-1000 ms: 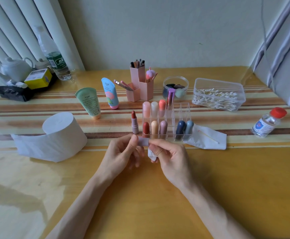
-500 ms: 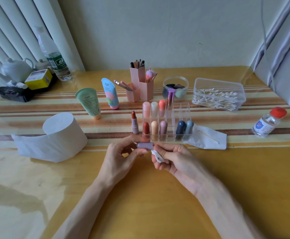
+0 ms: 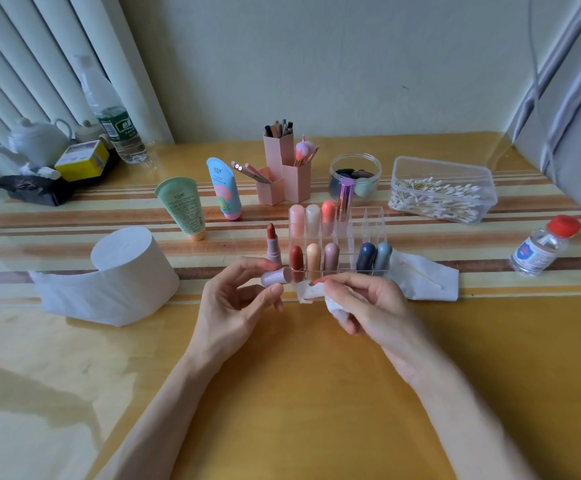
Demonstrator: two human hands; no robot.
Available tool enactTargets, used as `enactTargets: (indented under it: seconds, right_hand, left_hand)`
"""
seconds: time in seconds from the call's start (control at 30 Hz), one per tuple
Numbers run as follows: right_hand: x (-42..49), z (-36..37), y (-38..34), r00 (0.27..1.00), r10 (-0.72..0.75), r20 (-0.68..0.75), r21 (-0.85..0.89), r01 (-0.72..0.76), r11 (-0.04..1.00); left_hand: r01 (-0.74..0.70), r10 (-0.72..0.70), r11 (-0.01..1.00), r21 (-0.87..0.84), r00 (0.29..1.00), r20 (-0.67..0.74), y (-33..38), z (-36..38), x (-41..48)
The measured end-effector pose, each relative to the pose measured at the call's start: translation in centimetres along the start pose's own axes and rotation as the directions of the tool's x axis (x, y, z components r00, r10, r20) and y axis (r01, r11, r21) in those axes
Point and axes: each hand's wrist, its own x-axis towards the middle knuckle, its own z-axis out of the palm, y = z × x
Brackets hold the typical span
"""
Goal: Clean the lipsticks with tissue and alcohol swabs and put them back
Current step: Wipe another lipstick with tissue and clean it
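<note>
Split apart since half a second back: lipstick cap [image 3: 276, 277] and tissue wad [image 3: 311, 292] no longer worked together, now just beside each other with a gap between. Cap pinched in left hand [image 3: 233, 306] between thumb and fingertips, tilted, held low in front of the clear organizer [image 3: 372, 216]. Wad gripped in right hand [image 3: 368, 306], fingers curled round it. Both hands shifted slightly outward versus a second ago.

Matching bare lipstick [image 3: 272, 245] standing uncapped on the table at the organizer's left wall; touching or just beside, can't tell.

Progress, judged from layout: partway at best. Looks like the wipe of this cap is done or nearly so. Still to do: recap, slot back. Nine sticks seated in the organizer, several slots vacant; no telling which are already cleaned.

Used tissue [image 3: 424, 277] with one swab on it lying just right of the organizer, so probably at least one swab pass done.

Further out: tissue roll [image 3: 130, 271] left, swab box [image 3: 441, 188] back right, alcohol bottle [image 3: 541, 247] far right, red cap on.
</note>
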Motion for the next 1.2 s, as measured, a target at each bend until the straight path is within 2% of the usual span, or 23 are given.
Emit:
enactTargets:
  seconds: [0.07,0.13,0.23,0.3,0.5,0.63,0.77,0.9,1.0,1.07,1.13,1.2]
  right_hand:
    - [0.1,-0.6,0.2,0.99,-0.137,0.008,-0.307,0.133,0.942]
    - [0.3,-1.1,0.7,0.966,-0.244,0.083,-0.563,0.247,0.788]
    - [0.6,-1.2,1.7,0.921,-0.385,0.064,-0.784,0.285,0.551]
    - [0.8,-1.1,1.9,0.876,-0.48,0.041,-0.831,0.296,0.47]
    - [1.0,-1.3,1.6,0.769,-0.639,-0.021,-0.755,0.407,0.515]
    - [1.1,-1.6,1.5,0.745,-0.663,-0.076,-0.707,0.429,0.562]
    - [0.8,-1.6,1.1,0.736,-0.664,-0.133,-0.66,0.434,0.614]
    - [0.5,-1.6,0.5,0.659,-0.697,-0.283,-0.623,0.426,0.656]
    - [0.7,-2.7,0.6,0.536,-0.7,-0.472,-0.672,0.296,0.679]
    - [1.1,-4.3,1.0,0.488,-0.644,-0.589,-0.691,0.109,0.715]
    - [1.6,-5.7,1.6,0.515,-0.558,-0.651,-0.683,-0.078,0.726]
    - [1.9,-6.3,2.1,0.569,-0.488,-0.662,-0.696,-0.223,0.683]
  left_hand:
    - [0.017,-0.017,1.0,-0.015,1.0,0.019,0.1,0.0,-0.1]
    - [0.047,-0.047,0.999,-0.014,0.998,0.047,0.1,0.1,-0.2]
    - [0.081,-0.08,0.997,-0.007,0.993,0.083,0.4,0.3,-0.3]
    - [0.074,-0.07,0.996,-0.039,0.993,0.1,0.5,0.4,-0.3]
    - [0.08,-0.062,0.99,-0.114,0.986,0.154,0.3,0.3,-0.2]
    - [0.068,-0.057,0.995,-0.07,0.987,0.151,0.0,0.3,-0.3]
    - [0.025,-0.034,0.997,0.074,0.991,0.128,0.0,0.1,-0.4]
    - [0.002,-0.013,0.956,0.294,0.999,0.038,-0.5,-0.4,-0.7]
    - [-0.004,0.006,0.927,0.375,1.0,-0.005,-0.8,-1.1,-0.5]
    - [-0.01,0.039,0.884,0.468,0.998,-0.054,-0.9,-1.5,-0.5]
    - [-0.029,0.119,0.764,0.644,0.988,-0.097,-1.1,-1.6,-0.5]
    - [-0.037,0.158,0.664,0.747,0.983,-0.092,-1.4,-1.6,-0.4]
